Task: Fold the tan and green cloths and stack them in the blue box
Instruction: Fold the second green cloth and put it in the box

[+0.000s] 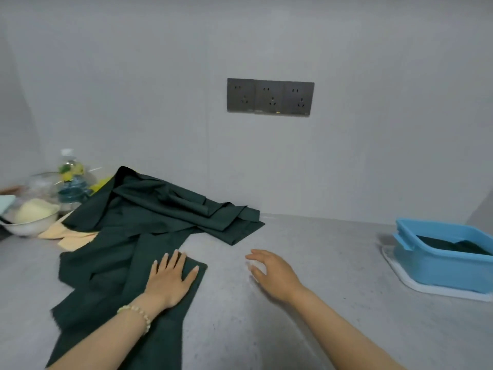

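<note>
Dark green cloths [149, 214] lie in a loose heap on the grey counter at centre left, one strip reaching toward me. My left hand [170, 279] presses flat on the near corner of that green strip, fingers spread. A tan cloth [69, 235] pokes out from under the heap at its left side. My right hand [272, 271] hovers just above the bare counter to the right of the strip, fingers loosely bent, holding nothing. The blue box [437, 265] stands at the right edge, with a folded dark green cloth [453, 247] inside it.
A white bowl of pale grains [32, 214], a water bottle [70, 180] and a clear container crowd the back left corner. The blue box rests on a white tray [400, 276]. A triple wall socket [270, 97] is on the wall behind.
</note>
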A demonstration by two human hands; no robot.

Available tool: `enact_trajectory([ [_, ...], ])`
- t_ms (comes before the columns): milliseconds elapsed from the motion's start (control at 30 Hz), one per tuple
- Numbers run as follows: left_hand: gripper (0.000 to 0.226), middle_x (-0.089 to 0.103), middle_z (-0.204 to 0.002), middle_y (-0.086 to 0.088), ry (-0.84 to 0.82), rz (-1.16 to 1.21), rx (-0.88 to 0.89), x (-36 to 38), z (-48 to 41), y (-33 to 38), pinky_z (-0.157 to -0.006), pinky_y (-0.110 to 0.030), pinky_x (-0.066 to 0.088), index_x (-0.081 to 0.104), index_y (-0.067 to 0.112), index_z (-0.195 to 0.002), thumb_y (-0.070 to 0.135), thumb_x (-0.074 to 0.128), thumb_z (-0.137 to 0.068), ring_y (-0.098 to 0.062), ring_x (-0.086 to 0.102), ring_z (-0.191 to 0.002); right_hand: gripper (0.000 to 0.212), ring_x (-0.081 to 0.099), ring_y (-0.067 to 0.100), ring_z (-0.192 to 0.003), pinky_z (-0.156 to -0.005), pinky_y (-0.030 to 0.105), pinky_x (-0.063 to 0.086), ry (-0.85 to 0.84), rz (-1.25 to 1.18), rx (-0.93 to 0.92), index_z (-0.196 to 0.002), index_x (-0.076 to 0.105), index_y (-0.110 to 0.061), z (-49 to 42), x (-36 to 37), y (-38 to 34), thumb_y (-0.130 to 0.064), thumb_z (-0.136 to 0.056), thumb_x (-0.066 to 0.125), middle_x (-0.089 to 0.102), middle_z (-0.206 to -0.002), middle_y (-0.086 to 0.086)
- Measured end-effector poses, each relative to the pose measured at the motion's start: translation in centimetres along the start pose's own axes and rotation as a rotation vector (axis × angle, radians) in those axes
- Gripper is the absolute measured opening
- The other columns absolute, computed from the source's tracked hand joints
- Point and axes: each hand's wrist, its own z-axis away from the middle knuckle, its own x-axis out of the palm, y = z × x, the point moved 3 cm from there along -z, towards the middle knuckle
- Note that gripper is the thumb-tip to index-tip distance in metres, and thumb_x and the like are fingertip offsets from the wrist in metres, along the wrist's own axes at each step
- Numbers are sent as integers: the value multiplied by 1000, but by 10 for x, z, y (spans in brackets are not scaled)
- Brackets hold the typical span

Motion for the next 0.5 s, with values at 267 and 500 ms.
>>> enact_trajectory([
  [267, 65, -10, -160, 4, -99, 259, 106, 5, 19, 30, -119, -35, -9, -9, 18, -152, 53, 6, -100, -13, -12, -146, 44, 40, 14, -133, -113, 25, 27, -88, 7, 53, -136, 51, -20, -7, 47, -28, -41, -98, 43, 45, -145, -2],
  [500, 62, 1, -158, 15, -288, 1091, 255, -7, 49, 91, -105, -16, 5, -5, 31, -151, 57, 11, -97, 6, 7, -135, 13, 58, 15, -100, -92, 29, 44, 42, -44, 141, -86, 66, -20, 9, 25, -12, -33, -85, 67, 65, -109, -2],
])
